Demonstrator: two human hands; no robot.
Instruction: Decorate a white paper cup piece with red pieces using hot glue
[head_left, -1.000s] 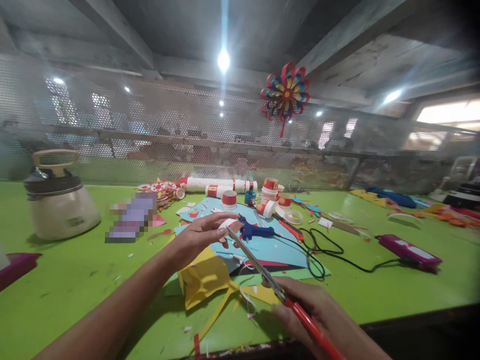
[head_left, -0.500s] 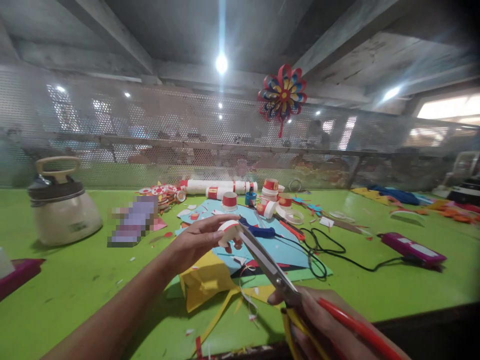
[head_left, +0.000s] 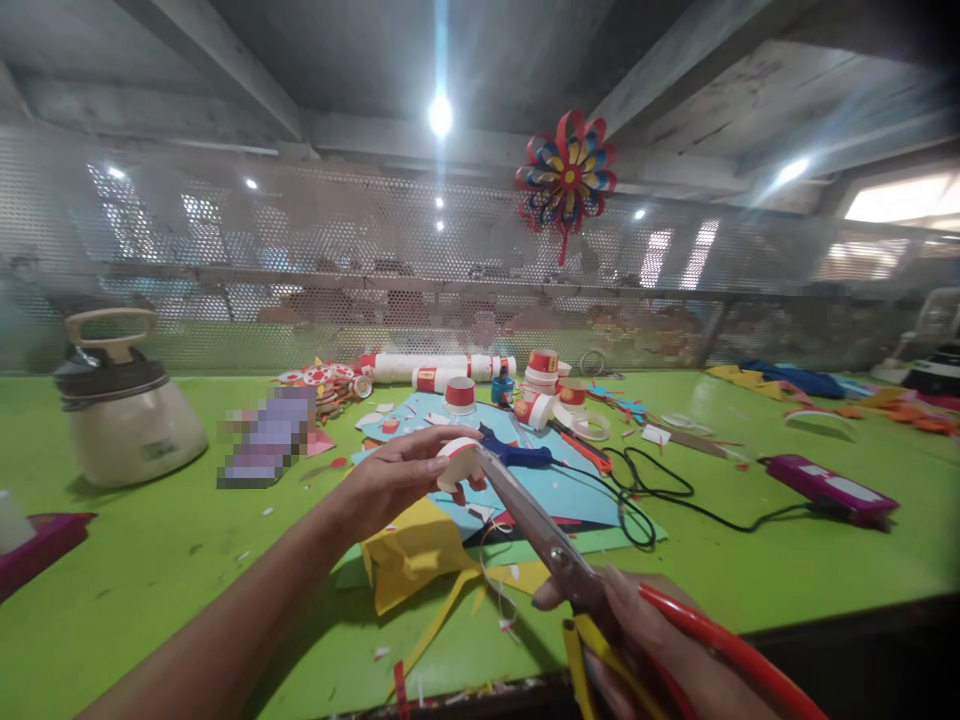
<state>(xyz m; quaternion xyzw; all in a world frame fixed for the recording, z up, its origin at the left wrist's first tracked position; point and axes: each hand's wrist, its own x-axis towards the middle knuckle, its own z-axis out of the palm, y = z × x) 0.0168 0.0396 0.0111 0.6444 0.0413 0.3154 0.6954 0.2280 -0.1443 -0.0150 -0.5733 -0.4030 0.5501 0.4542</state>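
My left hand [head_left: 401, 470] pinches a white curved paper piece with a red edge [head_left: 459, 464], perhaps cut from a paper cup, above the middle of the table. From the lower right, my right hand [head_left: 645, 620] grips the handles of large scissors [head_left: 536, 520], one handle red and the other wrapped in yellow. The blade tips meet the right side of the paper piece. Beneath the hands lie light blue sheets [head_left: 592, 490] and a folded yellow sheet [head_left: 412, 555]. A blue glue gun [head_left: 517, 452] rests just beyond the blades.
Red-and-white paper cups [head_left: 459, 395] and long cup stacks [head_left: 420, 368] stand at the back. A beige jug [head_left: 127, 430] is on the left. The glue gun's black cord runs to a purple power strip [head_left: 829, 490]. A paper pinwheel [head_left: 568, 180] hangs against the mesh screen [head_left: 300, 230].
The scissor blades have closed further at the paper piece, and the red handle has shifted. My left hand stays almost in place. The view has tilted slightly.
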